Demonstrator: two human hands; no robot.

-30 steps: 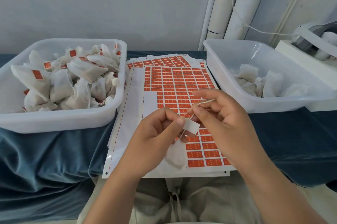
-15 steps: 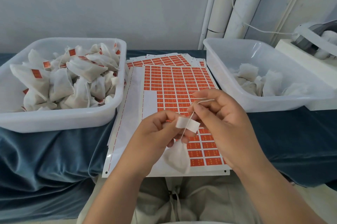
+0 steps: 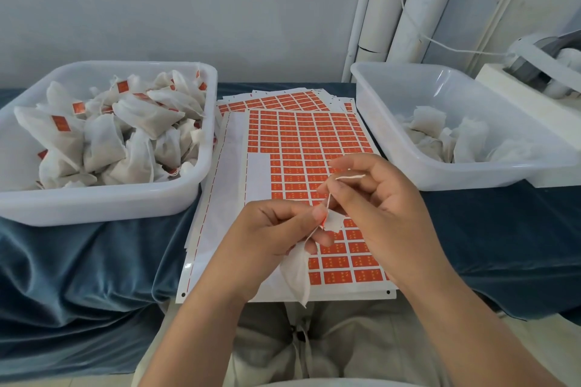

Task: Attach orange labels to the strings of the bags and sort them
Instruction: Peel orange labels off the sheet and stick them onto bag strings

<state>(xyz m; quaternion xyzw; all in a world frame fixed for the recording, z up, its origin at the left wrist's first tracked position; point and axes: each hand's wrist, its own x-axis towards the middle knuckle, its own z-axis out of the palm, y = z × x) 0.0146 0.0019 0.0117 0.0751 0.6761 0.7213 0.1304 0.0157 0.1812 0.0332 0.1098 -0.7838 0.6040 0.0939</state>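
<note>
Blue-draped table point(image 3: 94, 276), two tubs point(image 3: 103, 207) point(image 3: 471, 179); left fingers point(image 3: 318, 214) around one bag point(image 3: 297, 273), right fingers point(image 3: 339, 195) around its string point(image 3: 350, 177).

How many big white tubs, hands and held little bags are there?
White plastic tubs: 2 (left tub, right tub)
Hands: 2 (left hand, right hand)
White fabric bag, gripped by the left hand, its white string pinched by the right hand: 1
Total: 5
</note>
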